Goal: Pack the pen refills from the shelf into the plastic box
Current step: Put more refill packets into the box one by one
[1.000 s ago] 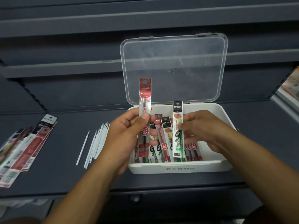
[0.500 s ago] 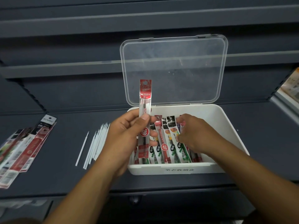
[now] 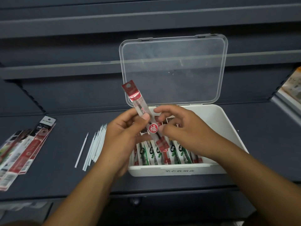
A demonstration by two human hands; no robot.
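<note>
Box (image 3: 226, 124) part-filled; refills (image 3: 162, 154) line near wall. Left hand (image 3: 123, 136) pinches red refill (image 3: 143, 115) over box, top toward 11 o'clock. Right hand (image 3: 184, 128) curled beside it, grip unclear. Packs (image 3: 24, 152), white sticks (image 3: 95, 144) lie at 9 o'clock.

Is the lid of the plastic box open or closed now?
Open. The clear lid stands upright behind the white box; the refill packs inside are uncovered, and the left hand holds a red refill pack over them.
</note>
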